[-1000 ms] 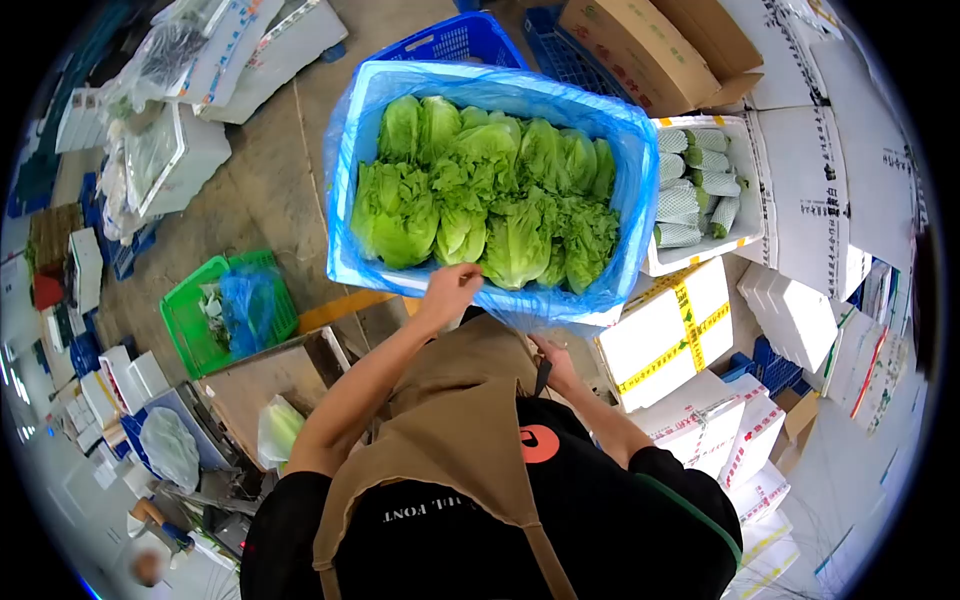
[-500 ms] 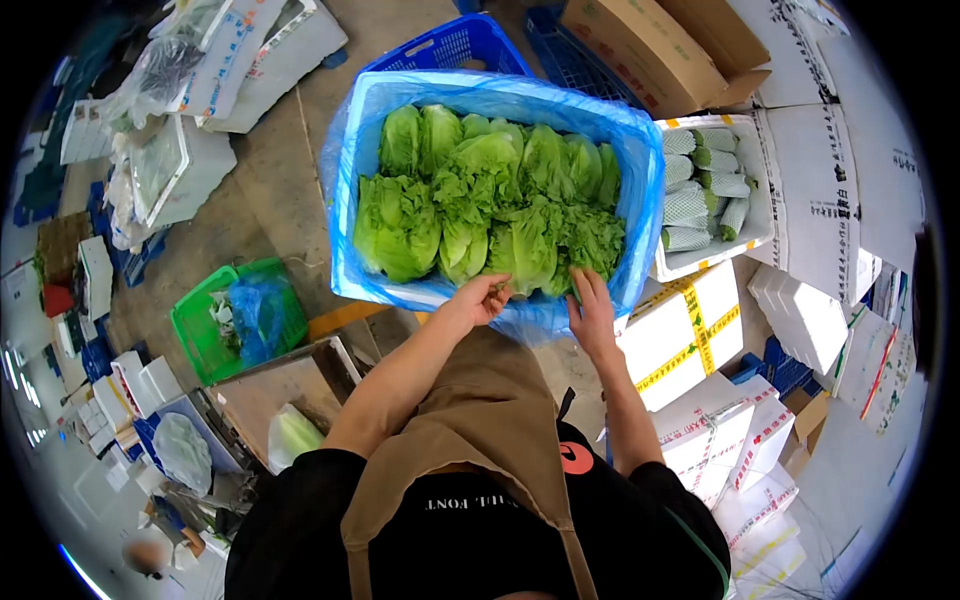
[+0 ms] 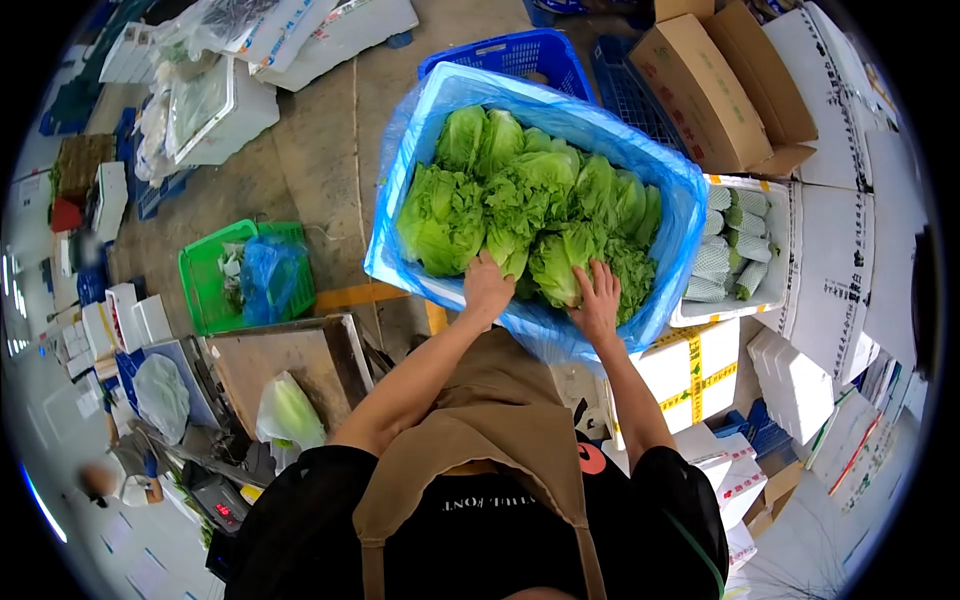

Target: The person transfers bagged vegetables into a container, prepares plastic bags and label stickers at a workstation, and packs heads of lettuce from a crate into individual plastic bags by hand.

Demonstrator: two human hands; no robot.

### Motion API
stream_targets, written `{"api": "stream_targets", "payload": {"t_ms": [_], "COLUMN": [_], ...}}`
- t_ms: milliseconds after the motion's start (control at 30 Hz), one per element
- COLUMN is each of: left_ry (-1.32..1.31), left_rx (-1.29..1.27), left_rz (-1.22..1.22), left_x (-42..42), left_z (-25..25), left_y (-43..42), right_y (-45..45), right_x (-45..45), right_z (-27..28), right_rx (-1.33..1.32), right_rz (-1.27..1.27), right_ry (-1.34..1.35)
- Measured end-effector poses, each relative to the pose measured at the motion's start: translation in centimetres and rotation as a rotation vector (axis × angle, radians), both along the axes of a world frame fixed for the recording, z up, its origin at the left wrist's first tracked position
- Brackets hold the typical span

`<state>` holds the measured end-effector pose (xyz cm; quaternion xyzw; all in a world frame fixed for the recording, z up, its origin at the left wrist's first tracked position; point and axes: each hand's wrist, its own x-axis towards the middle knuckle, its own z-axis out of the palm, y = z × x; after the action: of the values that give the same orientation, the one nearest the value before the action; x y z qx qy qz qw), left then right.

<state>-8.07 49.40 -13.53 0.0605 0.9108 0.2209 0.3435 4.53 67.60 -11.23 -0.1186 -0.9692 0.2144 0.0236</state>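
Heads of green leafy lettuce are packed in rows inside a white foam box lined with thin blue plastic film. My left hand reaches over the near rim, its outstretched fingers touching a lettuce head at the front; some fingertips are hidden by leaves. My right hand rests with spread fingers against the base of a front lettuce head, right of the left hand. Neither hand is wrapped round a head.
A blue crate stands behind the foam box. To its right are a box of net-wrapped vegetables, a cardboard carton and a yellow-taped white box. A green basket and bagged lettuce lie left. Another person stands far left.
The lettuce box now appears turned clockwise and further right as the view shifted. My left hand moved from a near-rim pinch onto the lettuce; my right fingers spread over a front head.
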Motion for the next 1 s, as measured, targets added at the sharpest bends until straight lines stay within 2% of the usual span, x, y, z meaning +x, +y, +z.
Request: {"api": "stream_targets", "payload": {"t_ms": [33,67,167,300,400,500,600,700,833,1000], "left_ry": [0.185,-0.145,0.040,0.046,-0.096,-0.028,0.103,0.173,0.066,0.055], "left_rx": [-0.116,-0.199,-0.413,-0.316,-0.198,-0.168,-0.353,-0.464,-0.345,-0.119], "left_rz": [-0.102,-0.098,-0.274,-0.187,-0.151,-0.199,-0.313,-0.329,-0.289,-0.270], "left_x": [0.0,-0.9,1.3,1.3,0.5,0.6,1.0,1.6,1.3,-1.1], "left_z": [0.0,2.5,1.5,-0.1,0.0,0.1,0.1,-1.0,-1.8,1.3], "left_y": [-0.3,0.7,2.1,1.6,1.0,0.4,1.1,1.7,1.4,0.2], "right_y": [0.0,-0.1,-0.3,0.2,0.4,0.4,0.4,0.2,0.3,0.5], "right_x": [0.1,0.1,-0.4,-0.4,0.1,0.1,0.2,-0.1,0.5,1.0], "right_z": [-0.2,-0.2,-0.2,-0.2,-0.2,-0.3,-0.5,-0.7,-0.8,-0.8], "right_rx": [-0.002,-0.003,-0.001,-0.004,-0.032,-0.046,-0.019,0.000,0.008,-0.012], "right_rz": [-0.010,-0.013,-0.021,-0.004,-0.001,0.003,0.011,0.016,0.026,0.007], "right_ry": [0.012,0.003,-0.002,0.006,0.019,0.039,0.051,0.058,0.075,0.082]}}
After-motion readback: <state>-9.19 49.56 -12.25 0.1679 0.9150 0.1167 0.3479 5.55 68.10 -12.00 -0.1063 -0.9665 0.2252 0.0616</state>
